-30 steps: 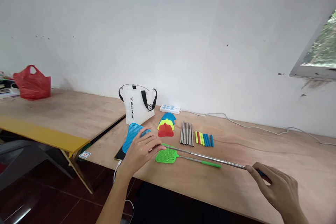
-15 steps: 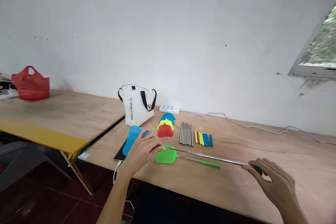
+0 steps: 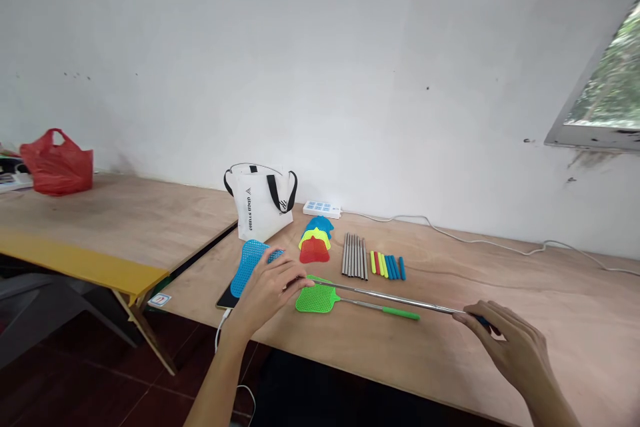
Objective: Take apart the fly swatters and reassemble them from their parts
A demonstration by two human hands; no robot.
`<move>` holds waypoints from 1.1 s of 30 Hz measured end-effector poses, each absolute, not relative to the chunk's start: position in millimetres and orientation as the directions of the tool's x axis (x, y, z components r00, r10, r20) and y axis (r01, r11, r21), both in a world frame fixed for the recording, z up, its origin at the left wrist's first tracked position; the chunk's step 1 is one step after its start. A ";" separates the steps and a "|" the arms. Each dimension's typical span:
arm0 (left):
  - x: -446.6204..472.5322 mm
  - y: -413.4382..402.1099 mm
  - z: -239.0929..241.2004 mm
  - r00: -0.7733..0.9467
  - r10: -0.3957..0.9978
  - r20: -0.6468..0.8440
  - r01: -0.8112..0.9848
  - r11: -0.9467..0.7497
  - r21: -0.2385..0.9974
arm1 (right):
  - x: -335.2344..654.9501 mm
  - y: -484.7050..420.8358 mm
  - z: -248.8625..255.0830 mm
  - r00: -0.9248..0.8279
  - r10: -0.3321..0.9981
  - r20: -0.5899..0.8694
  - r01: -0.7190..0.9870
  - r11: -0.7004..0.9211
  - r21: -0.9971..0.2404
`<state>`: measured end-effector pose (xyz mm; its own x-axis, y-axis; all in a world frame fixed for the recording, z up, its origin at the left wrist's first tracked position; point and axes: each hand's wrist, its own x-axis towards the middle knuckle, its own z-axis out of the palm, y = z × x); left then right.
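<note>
My left hand (image 3: 273, 290) is closed on a blue fly swatter (image 3: 249, 265), pinching it where the perforated head meets the metal rod. My right hand (image 3: 510, 340) is wrapped around the swatter's blue handle, mostly hidden by the fingers. The long telescopic rod (image 3: 385, 295) stretches between both hands, above the table. Beneath it lies a green fly swatter (image 3: 317, 296) with a green handle, flat on the wood. Behind are a fanned stack of swatter heads with a red one (image 3: 315, 251) in front, a row of metal rods (image 3: 355, 257) and coloured handle sleeves (image 3: 387, 265).
A white bag (image 3: 263, 203) with black handles and a white power strip (image 3: 322, 209) stand by the wall. A dark flat device (image 3: 226, 299) with a white cable lies partly under the blue head. On the left table (image 3: 145, 207) sits a red plastic bag (image 3: 59, 163).
My right hand has shifted slightly left, towards my left hand, and the visible stretch of rod is a little shorter. My left hand keeps its pinch, nearly in place.
</note>
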<state>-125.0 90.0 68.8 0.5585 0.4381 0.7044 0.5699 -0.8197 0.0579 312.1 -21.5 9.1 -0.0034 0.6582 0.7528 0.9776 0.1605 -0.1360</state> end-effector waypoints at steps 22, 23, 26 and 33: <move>-32.4 70.6 22.2 0.632 0.302 0.714 0.474 -0.879 -0.048 | 180.2 -4.0 -0.5 -0.062 0.687 0.724 0.933 0.296 -0.202; -29.7 71.0 20.0 0.630 0.302 0.716 0.469 -0.882 -0.041 | 178.4 -4.4 0.4 -0.057 0.688 0.724 0.936 0.289 -0.202; -26.8 73.5 17.9 0.618 0.301 0.726 0.449 -0.893 -0.013 | 176.9 -5.1 1.7 -0.060 0.692 0.720 0.947 0.268 -0.179; -44.3 80.1 23.0 0.650 0.254 0.716 0.406 -0.913 -0.045 | 173.2 -2.5 -14.3 -0.099 0.707 0.701 0.938 0.300 -0.170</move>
<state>-44.3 80.1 23.0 0.6500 0.2536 0.7164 0.4058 -0.9128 -0.0451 173.2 -2.5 -14.3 -0.0991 0.7067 0.7005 0.9385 0.3004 -0.1703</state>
